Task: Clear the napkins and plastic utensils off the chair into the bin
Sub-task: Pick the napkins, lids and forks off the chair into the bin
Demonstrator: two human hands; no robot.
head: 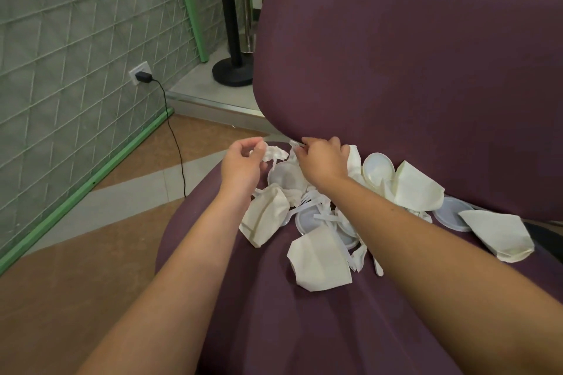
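From the head view, I judge the best way to gather is to bunch the loose scraps at the back of the purple chair (396, 70) first, then sweep forward, keeping hold so nothing slips into the crease. My left hand (243, 166) pinches a crumpled napkin (275, 153) at its fingertips, and my right hand (320, 161) curls round another white scrap (295, 146). The napkins (320, 259) and plastic utensils (316, 202) lie heaped on the seat just below my fingers (307, 141); no bin is in sight.

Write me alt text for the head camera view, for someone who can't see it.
Two bare hands reach over a purple chair into a heap of white napkins, plastic lids and utensils on the seat. The left hand pinches a crumpled napkin; the right hand grips another piece.
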